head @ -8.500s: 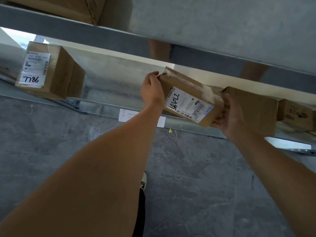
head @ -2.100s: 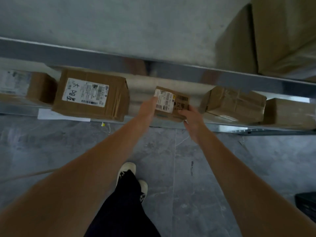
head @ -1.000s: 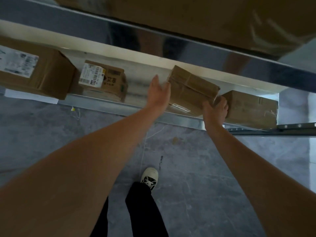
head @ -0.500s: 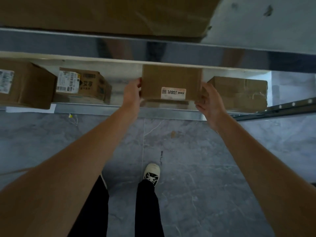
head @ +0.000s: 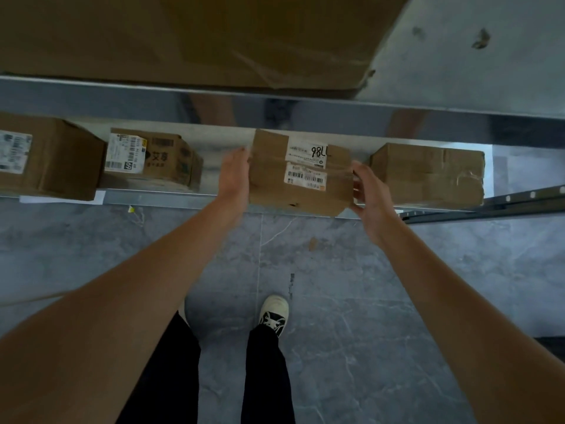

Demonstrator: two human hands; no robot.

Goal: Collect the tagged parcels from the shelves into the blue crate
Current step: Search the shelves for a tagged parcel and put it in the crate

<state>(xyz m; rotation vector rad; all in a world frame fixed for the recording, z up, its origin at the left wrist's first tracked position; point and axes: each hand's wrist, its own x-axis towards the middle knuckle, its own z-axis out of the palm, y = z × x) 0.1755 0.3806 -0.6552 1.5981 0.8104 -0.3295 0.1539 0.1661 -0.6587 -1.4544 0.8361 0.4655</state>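
- At the far left, a brown box (head: pixel 46 157) sits on the lower shelf (head: pixel 159 197), cut off by the frame edge, with a white label on the face turned toward you.
- Just right of it stands a smaller printed carton (head: pixel 153 160) with a white barcode label and dark printed characters on its near face; it sits on the same shelf, close beside the first box.
- Your left hand (head: pixel 234 172) lies flat against the left side of the tagged parcel (head: pixel 301 172), fingers straight and pointing away from you, pressing rather than curling round it.
- The tagged parcel is at the shelf's front edge, between your two hands, its near corner jutting past the metal lip. It carries two white labels: the farther one has handwritten digits that read upside down from where you stand, the nearer one a barcode.
- Your right hand (head: pixel 368 191) is against the parcel's right side, fingers bent at the near right corner and gripping it there.
- Right of your right hand, a plain brown box (head: pixel 428 175) rests on the shelf, apart from the parcel.
- Above all this, a large carton (head: pixel 214 38) fills the upper shelf.
- Below, grey floor tiles (head: pixel 367 270), your dark trouser legs and one pale shoe (head: pixel 273 313) show.
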